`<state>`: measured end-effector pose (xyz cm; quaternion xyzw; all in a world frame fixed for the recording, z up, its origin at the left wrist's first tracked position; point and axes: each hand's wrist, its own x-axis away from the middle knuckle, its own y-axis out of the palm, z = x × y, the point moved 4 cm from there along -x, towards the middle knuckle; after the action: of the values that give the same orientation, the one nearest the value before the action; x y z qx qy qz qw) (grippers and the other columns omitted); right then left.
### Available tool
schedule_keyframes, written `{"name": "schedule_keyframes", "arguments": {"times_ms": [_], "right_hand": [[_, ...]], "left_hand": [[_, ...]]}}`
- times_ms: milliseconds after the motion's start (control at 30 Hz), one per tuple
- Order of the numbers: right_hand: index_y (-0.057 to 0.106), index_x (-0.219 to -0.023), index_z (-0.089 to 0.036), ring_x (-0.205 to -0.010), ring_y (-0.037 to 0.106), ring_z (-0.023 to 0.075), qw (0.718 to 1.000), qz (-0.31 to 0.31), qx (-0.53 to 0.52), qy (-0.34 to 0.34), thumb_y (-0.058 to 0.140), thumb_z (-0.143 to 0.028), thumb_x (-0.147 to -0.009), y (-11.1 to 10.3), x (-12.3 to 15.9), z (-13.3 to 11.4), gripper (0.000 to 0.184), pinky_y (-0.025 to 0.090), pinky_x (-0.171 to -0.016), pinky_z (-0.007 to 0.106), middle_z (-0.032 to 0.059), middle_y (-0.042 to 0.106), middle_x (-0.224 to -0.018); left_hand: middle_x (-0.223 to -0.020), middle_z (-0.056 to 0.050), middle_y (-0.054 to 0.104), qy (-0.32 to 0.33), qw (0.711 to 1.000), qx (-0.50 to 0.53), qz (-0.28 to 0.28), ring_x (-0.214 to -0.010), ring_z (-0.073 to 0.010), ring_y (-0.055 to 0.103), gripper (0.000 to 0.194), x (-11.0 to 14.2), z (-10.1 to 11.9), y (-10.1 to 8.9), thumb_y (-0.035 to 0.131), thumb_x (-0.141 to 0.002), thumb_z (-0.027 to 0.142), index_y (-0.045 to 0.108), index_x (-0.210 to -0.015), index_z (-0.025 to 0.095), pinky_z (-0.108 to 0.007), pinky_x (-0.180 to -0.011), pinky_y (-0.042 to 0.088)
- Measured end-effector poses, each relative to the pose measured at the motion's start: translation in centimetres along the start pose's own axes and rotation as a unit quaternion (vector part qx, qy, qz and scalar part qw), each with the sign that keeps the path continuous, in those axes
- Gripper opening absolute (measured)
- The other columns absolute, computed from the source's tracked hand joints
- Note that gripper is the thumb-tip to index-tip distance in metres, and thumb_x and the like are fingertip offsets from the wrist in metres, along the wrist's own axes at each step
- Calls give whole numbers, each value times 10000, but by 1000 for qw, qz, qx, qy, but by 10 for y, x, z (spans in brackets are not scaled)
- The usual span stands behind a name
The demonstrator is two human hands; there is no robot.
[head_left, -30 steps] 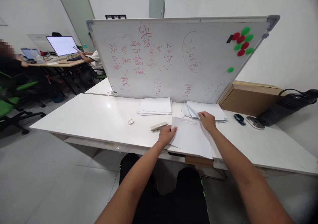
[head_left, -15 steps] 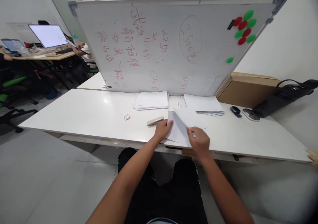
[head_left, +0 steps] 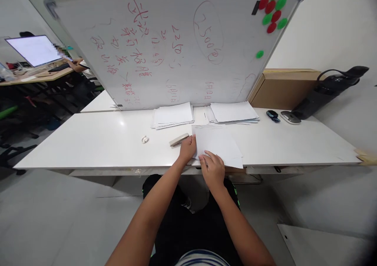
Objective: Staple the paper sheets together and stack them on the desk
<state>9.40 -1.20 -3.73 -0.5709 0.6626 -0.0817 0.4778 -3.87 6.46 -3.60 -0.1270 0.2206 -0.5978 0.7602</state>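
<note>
A white table (head_left: 97, 140) runs across the room in front of the wearer, with a whiteboard (head_left: 188, 42) leaning upright at twelve o'clock, its red writing turned sideways and its magnets (head_left: 270, 6) grouped toward one o'clock. Counting the clock from the papers at the hands, a lit monitor (head_left: 33, 50) stands far off at ten on another desk, near a person's forearm (head_left: 77, 65). Both of the wearer's arms reach forward from six o'clock and angle inward, so that the hands come near each other at the table's near edge. The left hand (head_left: 187, 148) is closed on the left edge of the papers, its thumb uppermost; the fingers under the edge are hidden. The right hand (head_left: 213, 169) lies lower, palm down with fingers bent and thumb a little apart from them, over the near edge of the papers; whether it pinches a sheet cannot be told. The loose white papers (head_left: 219, 142) lie just beyond the right hand, at twelve to one from it, and at three from the left hand. A stapler (head_left: 179, 139) sits at nine, right by the left hand, with a small white object (head_left: 145, 139) farther out that way. One paper stack (head_left: 173, 113) rests at eleven, another stack (head_left: 232, 112) at about one. Toward two are a cardboard box (head_left: 284, 87), a dark watch (head_left: 273, 116), a mouse (head_left: 290, 117) and a black bottle (head_left: 326, 91), tilted.
</note>
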Motion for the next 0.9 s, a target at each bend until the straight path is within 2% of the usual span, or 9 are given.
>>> {"name": "schedule_keyframes", "arguments": {"times_ms": [133, 267, 367, 500, 667, 733, 800, 833, 900], "right_hand": [[633, -1183, -259, -1212, 486, 346, 997, -62, 44, 19, 422, -357, -934, 9, 4, -6, 341, 314, -997, 571, 101, 520, -1360], [547, -1303, -249, -1377, 251, 396, 995, -72, 64, 37, 461, -356, -911, 20, 13, -7, 415, 113, -1059, 671, 124, 372, -1475], [511, -1334, -281, -1385, 247, 382, 995, -78, 55, 43, 465, -360, -907, 25, 17, -7, 437, 53, -1064, 687, 111, 356, -1485], [529, -1311, -302, -1369, 297, 363, 996, -67, 53, 22, 465, -369, -910, 22, 18, -4, 411, 81, -1071, 673, 98, 367, -1482], [553, -1275, -293, -1322, 394, 316, 998, -65, 11, -24, 461, -329, -914, 11, 28, 6, 374, 225, -1080, 591, 96, 453, -1427], [562, -1255, -275, -1316, 406, 302, 999, -36, -2, -14, 448, -322, -916, 2, 30, 20, 360, 239, -1081, 584, 103, 496, -1388], [505, -1307, -235, -1358, 334, 319, 998, 39, -2, 49, 476, -356, -898, -15, 25, 43, 428, 193, -1086, 619, 136, 466, -1407], [437, -1363, -214, -1385, 273, 333, 992, 83, -7, 98, 517, -388, -872, -25, 20, 57, 527, 167, -1085, 636, 160, 411, -1443], [240, -1463, -203, -1413, 186, 344, 970, 135, -64, 191, 620, -447, -792, -44, 6, 86, 809, 181, -1081, 634, 190, 272, -1511]], "left_hand": [[-645, 3, 534, -6, 1000, 22, 3, -628, -133, 456, 485, 2, 3, -1, 287, -939, 526, 455, -639, 184, -261, -600, 356], [-651, 2, 535, -2, 1000, 12, -2, -636, -138, 470, 513, 3, 7, -3, 244, -952, 531, 447, -633, 184, -268, -615, 352], [-645, 5, 538, -1, 1000, -10, -26, -632, -142, 485, 476, 4, 7, -3, 325, -929, 547, 488, -667, 184, -263, -594, 350], [-736, -7, 619, 0, 997, -45, -56, -696, -164, 551, 270, 5, 7, 0, 512, -868, 447, 566, -800, 191, -260, -612, 375], [-801, -41, 656, 10, 995, -84, -58, -749, -198, 591, 234, 2, 3, 2, 491, -887, 400, 580, -837, 189, -285, -648, 408], [-859, -58, 669, 11, 995, -84, -50, -800, -215, 605, 231, 2, 2, 2, 483, -899, 397, 584, -895, 189, -298, -680, 426], [-899, -78, 671, 27, 996, -81, -23, -823, -224, 612, 250, 6, 4, -1, 459, -918, 401, 581, -944, 184, -312, -701, 442], [-903, -89, 668, 54, 995, -85, -5, -830, -227, 612, 262, 10, 8, -3, 444, -927, 402, 582, -946, 180, -323, -714, 449], [-890, -100, 667, 154, 982, -103, 22, -860, -232, 610, 267, 23, 20, -6, 432, -937, 393, 593, -923, 180, -350, -762, 459]]}}
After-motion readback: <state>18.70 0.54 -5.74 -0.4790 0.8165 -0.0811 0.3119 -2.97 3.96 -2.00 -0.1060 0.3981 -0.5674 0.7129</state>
